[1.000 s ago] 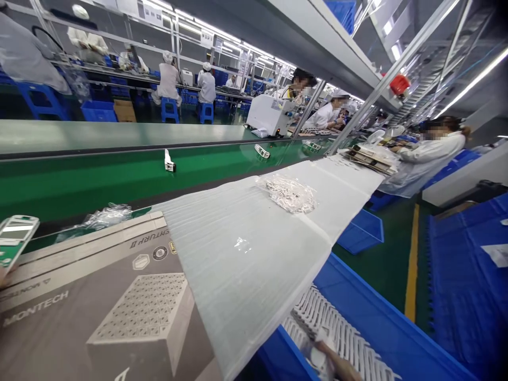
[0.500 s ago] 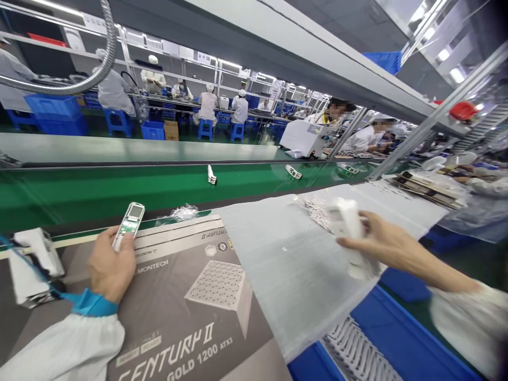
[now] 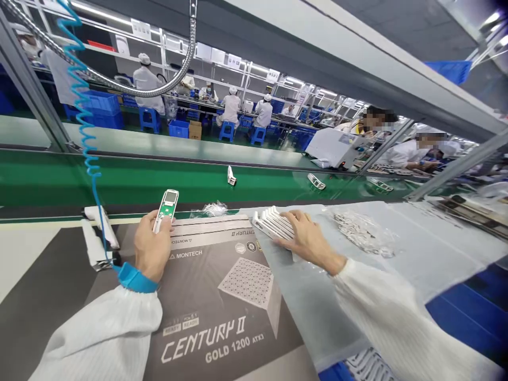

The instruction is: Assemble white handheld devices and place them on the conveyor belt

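In my left hand [image 3: 153, 246] is a slim white handheld device housing [image 3: 170, 198] with a small grey screen and a green circuit board, held upright over the cardboard sheet [image 3: 198, 286]. A blue wrist strap [image 3: 137, 278] circles that wrist. My right hand [image 3: 309, 241] is closed around a row of nested white plastic shells [image 3: 272, 222], at the left edge of the translucent sheet [image 3: 329, 307]. Whether the shells rest on the sheet I cannot tell. Beside them lies a heap of small white parts [image 3: 357, 230] in clear plastic.
A green conveyor belt [image 3: 190, 180] runs behind the work surface, carrying a few white housings [image 3: 316, 181]. More white devices [image 3: 97, 238] lie at left near a coiled blue cord [image 3: 81, 106]. A blue bin [image 3: 337, 372] is below. Co-workers sit beyond.
My right hand has moved left with the white shells, from over the sheet's middle to its left edge. The left hand still holds the device. The view has swung left.
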Motion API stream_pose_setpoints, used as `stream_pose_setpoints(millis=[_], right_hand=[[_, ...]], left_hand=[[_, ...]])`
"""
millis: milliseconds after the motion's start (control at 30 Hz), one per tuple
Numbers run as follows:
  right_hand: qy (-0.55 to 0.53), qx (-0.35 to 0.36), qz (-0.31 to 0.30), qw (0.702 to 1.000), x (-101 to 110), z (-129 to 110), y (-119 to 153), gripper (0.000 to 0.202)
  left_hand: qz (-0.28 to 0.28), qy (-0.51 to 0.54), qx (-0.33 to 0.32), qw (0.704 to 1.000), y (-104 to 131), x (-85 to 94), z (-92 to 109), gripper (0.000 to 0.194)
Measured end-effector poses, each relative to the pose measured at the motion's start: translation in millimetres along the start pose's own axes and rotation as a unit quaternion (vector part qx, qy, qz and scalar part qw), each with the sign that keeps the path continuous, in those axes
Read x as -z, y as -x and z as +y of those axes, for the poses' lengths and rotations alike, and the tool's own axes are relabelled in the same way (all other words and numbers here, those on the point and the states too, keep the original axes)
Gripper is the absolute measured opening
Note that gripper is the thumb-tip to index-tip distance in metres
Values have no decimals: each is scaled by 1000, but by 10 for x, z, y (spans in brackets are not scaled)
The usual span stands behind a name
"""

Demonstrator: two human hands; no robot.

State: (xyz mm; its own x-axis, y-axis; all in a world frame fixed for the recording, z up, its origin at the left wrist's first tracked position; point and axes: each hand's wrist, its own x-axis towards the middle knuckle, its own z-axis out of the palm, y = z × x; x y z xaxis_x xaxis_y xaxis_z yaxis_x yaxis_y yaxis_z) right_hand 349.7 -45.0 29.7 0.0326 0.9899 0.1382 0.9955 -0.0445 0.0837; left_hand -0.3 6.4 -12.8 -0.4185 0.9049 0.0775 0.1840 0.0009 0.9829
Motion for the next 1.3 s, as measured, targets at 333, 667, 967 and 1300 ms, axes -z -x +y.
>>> stream_pose_setpoints(millis=[333, 667, 967, 1300], right_hand=[[49, 114, 32, 992, -154, -301, 261, 38], [83, 42, -79, 993, -143, -511, -145, 18], [-358, 14, -130, 924, 468, -816, -391, 18], [-825, 0, -212, 524, -226, -1865, -356, 37]], left_hand=[[-138, 198, 19, 970, 98, -24, 142, 56], [-214, 257, 37, 942, 126, -66, 83, 52], [-222, 242, 62, 943, 115, -26, 170, 46], [-237, 37, -119, 963, 79, -2, 68, 30]])
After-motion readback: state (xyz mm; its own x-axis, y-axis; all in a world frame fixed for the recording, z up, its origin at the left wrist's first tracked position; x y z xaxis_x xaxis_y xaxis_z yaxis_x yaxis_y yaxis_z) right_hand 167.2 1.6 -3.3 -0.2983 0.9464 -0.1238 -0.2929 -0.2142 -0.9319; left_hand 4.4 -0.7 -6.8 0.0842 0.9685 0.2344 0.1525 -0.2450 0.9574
